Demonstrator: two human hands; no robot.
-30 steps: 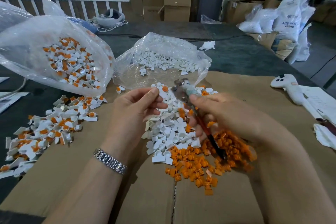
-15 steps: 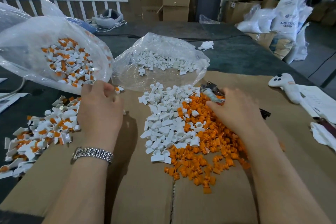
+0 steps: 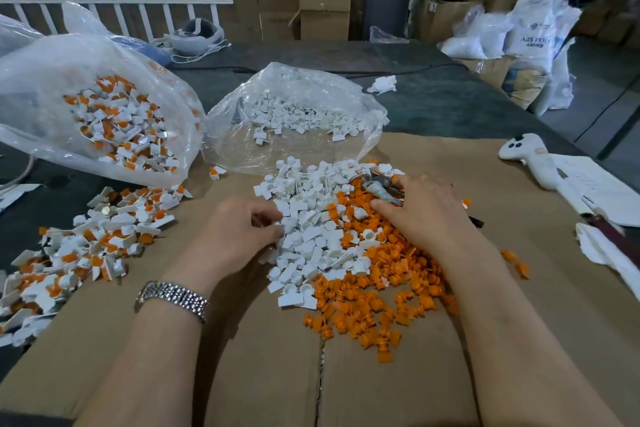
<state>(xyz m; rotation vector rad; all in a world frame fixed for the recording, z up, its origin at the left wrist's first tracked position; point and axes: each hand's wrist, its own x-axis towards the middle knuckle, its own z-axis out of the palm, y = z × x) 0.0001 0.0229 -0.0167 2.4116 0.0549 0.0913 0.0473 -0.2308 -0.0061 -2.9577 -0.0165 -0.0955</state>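
Left hand [image 3: 239, 229] has come across to the white pieces [image 3: 311, 243], fingers curled, grip unclear; right hand [image 3: 426, 215] clasps pliers [image 3: 379, 189] over orange pieces [image 3: 363, 308]; a clear bag [image 3: 367, 114] lies just beyond.

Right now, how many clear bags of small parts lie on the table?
2. The bag of orange-and-white parts lies at the left; the bag of white parts lies in the middle. Plastic behind the left one may hide more.
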